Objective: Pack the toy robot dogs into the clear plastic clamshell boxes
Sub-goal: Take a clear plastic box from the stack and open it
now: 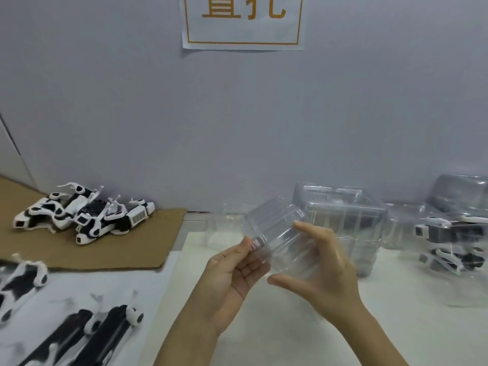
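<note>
I hold an empty clear clamshell box (277,233) tilted above the white table. My left hand (232,276) pinches its left edge between thumb and fingers. My right hand (322,268) grips its right side, with the fingers over the top and the thumb underneath. A pile of black-and-white toy robot dogs (84,215) lies on brown cardboard (111,254) at the left. More dogs (79,326) lie blurred at the lower left.
A stack of empty clear boxes (346,220) stands behind my right hand. Packed boxes with dogs inside (454,241) sit at the right edge. A grey wall with a paper sign (243,22) closes off the back of the table.
</note>
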`<state>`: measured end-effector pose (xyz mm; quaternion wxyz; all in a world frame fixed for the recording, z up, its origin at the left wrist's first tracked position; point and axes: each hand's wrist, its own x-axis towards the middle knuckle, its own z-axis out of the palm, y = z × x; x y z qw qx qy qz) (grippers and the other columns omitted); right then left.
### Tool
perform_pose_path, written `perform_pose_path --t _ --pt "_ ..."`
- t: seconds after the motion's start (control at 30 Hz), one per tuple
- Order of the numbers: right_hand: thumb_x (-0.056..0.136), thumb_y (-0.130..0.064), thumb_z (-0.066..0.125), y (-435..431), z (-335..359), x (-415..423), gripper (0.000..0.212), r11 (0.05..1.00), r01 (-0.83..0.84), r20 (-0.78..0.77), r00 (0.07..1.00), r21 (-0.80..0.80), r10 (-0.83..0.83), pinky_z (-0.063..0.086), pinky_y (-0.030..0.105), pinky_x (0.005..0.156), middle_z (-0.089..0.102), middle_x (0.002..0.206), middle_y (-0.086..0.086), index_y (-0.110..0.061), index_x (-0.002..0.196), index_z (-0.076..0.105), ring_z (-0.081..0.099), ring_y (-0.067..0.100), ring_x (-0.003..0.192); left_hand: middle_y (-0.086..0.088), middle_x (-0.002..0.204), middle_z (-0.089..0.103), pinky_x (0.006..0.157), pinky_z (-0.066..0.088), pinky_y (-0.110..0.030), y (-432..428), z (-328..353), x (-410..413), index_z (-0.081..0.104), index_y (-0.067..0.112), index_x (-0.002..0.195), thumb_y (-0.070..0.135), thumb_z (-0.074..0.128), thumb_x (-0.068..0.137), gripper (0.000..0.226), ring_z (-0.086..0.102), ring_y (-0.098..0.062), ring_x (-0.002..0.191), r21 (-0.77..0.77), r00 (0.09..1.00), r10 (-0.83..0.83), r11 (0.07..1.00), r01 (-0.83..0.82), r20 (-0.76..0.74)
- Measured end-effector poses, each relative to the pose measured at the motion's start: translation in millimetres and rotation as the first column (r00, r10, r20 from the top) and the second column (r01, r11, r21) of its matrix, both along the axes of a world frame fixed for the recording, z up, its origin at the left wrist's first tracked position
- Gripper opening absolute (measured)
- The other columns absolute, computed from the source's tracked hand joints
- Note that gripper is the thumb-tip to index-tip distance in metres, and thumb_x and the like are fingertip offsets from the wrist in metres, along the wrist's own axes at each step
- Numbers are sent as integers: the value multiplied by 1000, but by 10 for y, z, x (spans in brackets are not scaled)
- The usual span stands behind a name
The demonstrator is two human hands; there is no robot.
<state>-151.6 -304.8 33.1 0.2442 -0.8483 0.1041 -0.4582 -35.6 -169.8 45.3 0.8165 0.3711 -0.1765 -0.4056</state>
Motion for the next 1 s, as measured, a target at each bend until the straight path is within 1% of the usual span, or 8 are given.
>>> perform_pose_path --t 0.1,0.2,0.37,0.47,0.57,0.7,0.77,1.0 --pt "42 -56 89 -70 -102 42 92 980 -113 10 994 164 113 44 12 83 54 116 -26 -62 122 43 55 1 105 -13 86 73 67 59 -28 -87 -116 -28 79 4 83 27 67 74 27 72 -18 75 -32 991 5 999 -10 -134" --pt "42 -56 86 -136 -149 65 88 958 -159 12 987 240 161 42 10 82 54 114 -25 -57 121 48 55 2 103 -12 84 73 63 59 -27 -154 -185 -39 78 4 82 26 66 75 26 71 -17 70 -94 966 -14 996 -11 -258" --pt "44 -50 94 -198 -126 50 89 936 -214 45 977 278 210 48 15 79 56 108 -21 -53 122 51 57 8 94 -14 92 73 67 59 -29 -198 -256 -19 77 3 88 23 74 71 27 72 -19 77 -159 954 -77 987 31 -290" --pt "45 -41 91 -226 -119 56 85 926 -237 100 971 294 216 45 9 75 54 102 -27 -57 117 49 55 0 90 -9 82 73 65 59 -30 -216 -277 -35 78 7 81 20 77 66 20 69 -17 65 -156 951 -70 988 24 -300" --pt "46 -38 90 -248 -124 47 85 905 -254 146 966 341 215 44 8 73 54 100 -26 -58 117 48 53 -3 87 -6 81 73 66 59 -30 -205 -268 -48 79 12 79 23 74 70 16 68 -16 64 -118 977 -37 993 12 -210" --pt "48 -38 94 -215 -122 40 89 927 -265 124 963 264 240 41 5 80 53 105 -32 -56 121 46 54 -4 98 -10 93 73 73 56 -26 -199 -201 -102 79 10 88 48 93 48 57 70 -19 79 -78 995 60 996 -54 84" --pt "50 -38 95 -212 -130 48 90 931 -267 120 962 250 244 42 6 79 54 106 -29 -54 122 46 55 -1 99 -11 90 74 72 56 -24 -205 -186 -110 79 9 86 43 91 52 49 70 -19 78 -72 979 119 992 -108 163" --pt "51 -41 88 -239 -151 50 83 928 -276 167 956 250 239 42 8 79 52 98 -27 -51 122 47 54 0 94 -8 86 75 67 56 -24 -214 -158 -140 80 12 81 24 63 76 21 72 -17 75 -64 977 136 990 -127 162"
